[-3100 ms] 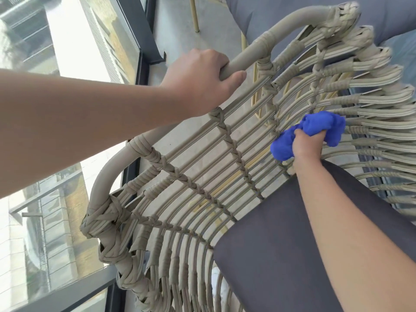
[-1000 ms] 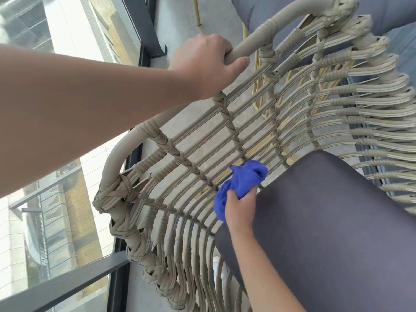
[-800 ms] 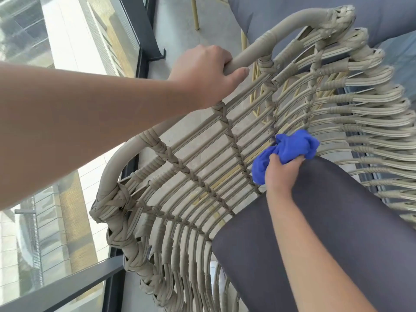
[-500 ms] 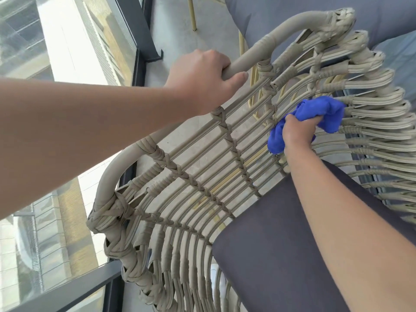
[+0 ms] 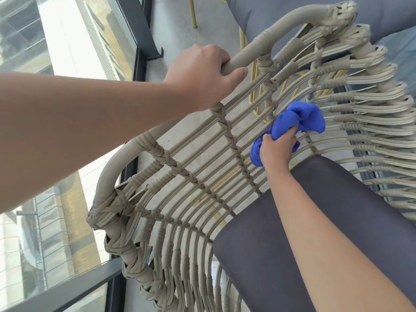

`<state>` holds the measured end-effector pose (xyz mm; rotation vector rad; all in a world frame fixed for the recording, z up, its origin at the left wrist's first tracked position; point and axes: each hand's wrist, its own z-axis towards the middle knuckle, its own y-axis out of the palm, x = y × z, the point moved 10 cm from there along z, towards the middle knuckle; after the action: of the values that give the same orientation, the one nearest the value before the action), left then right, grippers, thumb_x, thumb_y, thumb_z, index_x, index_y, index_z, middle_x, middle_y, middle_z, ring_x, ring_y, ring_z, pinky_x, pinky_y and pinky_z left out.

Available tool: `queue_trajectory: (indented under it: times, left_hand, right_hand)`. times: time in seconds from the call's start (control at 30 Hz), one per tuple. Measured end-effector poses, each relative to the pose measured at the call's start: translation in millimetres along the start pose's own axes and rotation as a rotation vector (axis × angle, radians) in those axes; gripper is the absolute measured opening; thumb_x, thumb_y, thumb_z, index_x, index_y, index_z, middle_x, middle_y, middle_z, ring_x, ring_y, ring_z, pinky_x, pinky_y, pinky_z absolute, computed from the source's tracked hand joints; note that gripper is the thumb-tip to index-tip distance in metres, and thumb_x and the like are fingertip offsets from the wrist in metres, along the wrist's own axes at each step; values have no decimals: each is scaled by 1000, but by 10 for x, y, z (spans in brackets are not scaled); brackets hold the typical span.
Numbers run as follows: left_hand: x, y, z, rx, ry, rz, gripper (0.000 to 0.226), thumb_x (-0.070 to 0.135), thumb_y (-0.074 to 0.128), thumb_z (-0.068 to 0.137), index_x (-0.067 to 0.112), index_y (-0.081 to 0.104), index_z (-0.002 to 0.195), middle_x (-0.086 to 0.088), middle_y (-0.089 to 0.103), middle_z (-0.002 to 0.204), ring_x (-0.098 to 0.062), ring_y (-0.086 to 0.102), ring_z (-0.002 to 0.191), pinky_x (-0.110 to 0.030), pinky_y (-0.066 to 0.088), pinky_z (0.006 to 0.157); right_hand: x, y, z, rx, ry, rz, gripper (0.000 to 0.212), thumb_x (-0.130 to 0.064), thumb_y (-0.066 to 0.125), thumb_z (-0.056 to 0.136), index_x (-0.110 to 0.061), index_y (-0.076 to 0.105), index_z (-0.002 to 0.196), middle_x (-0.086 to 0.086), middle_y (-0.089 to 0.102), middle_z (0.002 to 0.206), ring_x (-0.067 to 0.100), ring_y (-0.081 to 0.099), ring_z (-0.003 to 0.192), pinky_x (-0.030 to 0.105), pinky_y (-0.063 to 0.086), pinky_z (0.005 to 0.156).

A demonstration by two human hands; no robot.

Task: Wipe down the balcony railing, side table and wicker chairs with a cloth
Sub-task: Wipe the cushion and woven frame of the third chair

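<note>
A beige wicker chair (image 5: 198,176) fills the view, seen from above and behind its backrest. My left hand (image 5: 202,73) grips the rounded top rail of the backrest. My right hand (image 5: 278,149) grips a bunched blue cloth (image 5: 297,120) and presses it against the inner woven strands of the backrest, just above the dark grey seat cushion (image 5: 315,233). The cloth sits right of the backrest's middle.
The balcony's dark metal railing frame (image 5: 67,287) with glass panels runs along the left, close behind the chair. A second chair with a grey cushion (image 5: 270,10) and thin yellow legs (image 5: 193,12) stands at the top. Pale floor tiles show through the weave.
My right hand with the cloth swept from the backrest's lower middle up to the right, then came back down and slightly left. My left hand kept its grip on the rail.
</note>
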<state>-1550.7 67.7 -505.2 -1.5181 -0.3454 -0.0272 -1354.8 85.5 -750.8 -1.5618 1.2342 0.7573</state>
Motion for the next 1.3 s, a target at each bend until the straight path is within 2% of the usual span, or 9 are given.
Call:
queue_trajectory:
  times: [0.1,0.23,0.4,0.47,0.57,0.77,0.97,1.13,1.3]
  left_hand:
    - [7,-13,-3,1,0,5,52,57,49,98,19,40,63,-6,59,65,-23,47,57,-33,33,51]
    - [20,-16,-18,8,-5,11,52,57,48,97,18,40,64,-11,67,73,-28,52,63,-35,39,57]
    - [26,-34,-30,9,-20,11,52,58,48,97,17,41,65,-11,70,76,-32,60,70,-35,42,59]
    - [27,-39,-36,14,-23,14,52,57,48,97,18,40,65,-10,70,75,-30,57,68,-33,38,55]
    - [35,-44,-50,14,-23,16,51,57,48,98,18,41,66,-10,71,75,-30,58,68,-33,38,55]
    - [53,-49,-59,6,-14,34,47,57,46,98,18,49,72,-10,72,78,-31,63,73,-33,43,58]
    - [69,-50,-65,10,-10,49,49,57,47,99,17,48,70,-12,71,81,-32,63,73,-37,46,62]
    - [60,-48,-68,16,-14,53,49,57,47,98,17,46,69,-11,71,80,-31,62,71,-35,42,58]
    - [57,-35,-65,15,-2,55,50,57,46,98,16,47,69,-10,72,77,-32,63,73,-40,47,62]
  right_hand:
    - [42,86,-243,-13,-4,-3,82,-3,58,97,-21,14,164,13,41,149,29,50,123,32,37,90]
    - [157,256,-620,-45,7,-1,83,-2,56,98,-22,12,164,12,35,151,23,46,113,31,37,88]
    - [279,483,-1078,-71,38,-5,85,-5,55,97,-24,8,165,11,32,154,30,53,119,39,47,93]
    - [307,546,-1225,-77,51,20,86,-4,55,96,-24,8,165,9,34,152,27,52,117,41,49,97]
    - [362,652,-1467,-105,84,25,85,-4,55,97,-24,9,165,8,35,151,18,48,104,35,47,91]
    - [418,876,-2041,-193,86,66,89,-4,54,93,-30,8,164,3,34,153,22,50,122,46,50,100]
    - [474,985,-2479,-304,101,58,89,-6,54,97,-34,2,164,-4,32,152,12,51,113,29,50,89]
    - [525,1029,-2623,-353,107,47,87,-9,54,98,-33,4,164,-7,32,150,12,53,115,33,55,91]
    - [592,941,-2536,-354,151,145,79,-5,52,94,-33,21,161,-7,40,143,7,53,114,10,43,84]
